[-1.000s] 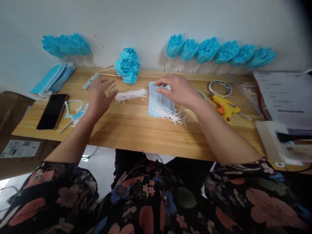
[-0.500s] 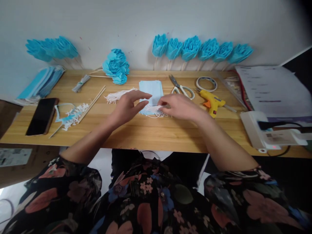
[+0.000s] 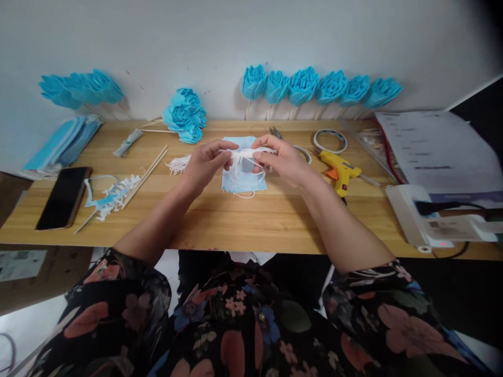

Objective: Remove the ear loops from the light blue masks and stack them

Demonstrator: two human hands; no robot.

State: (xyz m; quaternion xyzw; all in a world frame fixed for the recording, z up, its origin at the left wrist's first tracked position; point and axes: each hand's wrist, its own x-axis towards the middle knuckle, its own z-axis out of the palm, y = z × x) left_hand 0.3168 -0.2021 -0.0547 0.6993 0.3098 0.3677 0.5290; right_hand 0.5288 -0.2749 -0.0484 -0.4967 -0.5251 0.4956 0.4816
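A bundle of thin white elastic cords (image 3: 244, 155) is stretched between my hands, with loose loops dangling below it. My left hand (image 3: 208, 163) pinches its left end between thumb and fingers. The right end is gripped the same way by my right hand (image 3: 280, 159). Under the cords, flat on the table, lie light blue face masks (image 3: 245, 180), partly covered by my fingers. Another heap of white cords (image 3: 178, 164) lies just left of my left hand. Beyond my right hand are scissors (image 3: 302, 153), mostly hidden by it.
Blue fabric flowers on sticks (image 3: 303, 86) lean along the wall. To the right are a tape roll (image 3: 330, 140), a yellow glue gun (image 3: 338, 170) and a white power strip (image 3: 412, 214). Leftward lie a phone (image 3: 63, 198), wooden sticks (image 3: 145, 177) and a mask stack (image 3: 65, 144).
Both hands have lifted the white cords off the masks. My left hand, which was open, now pinches one end. The whole view has shifted slightly.
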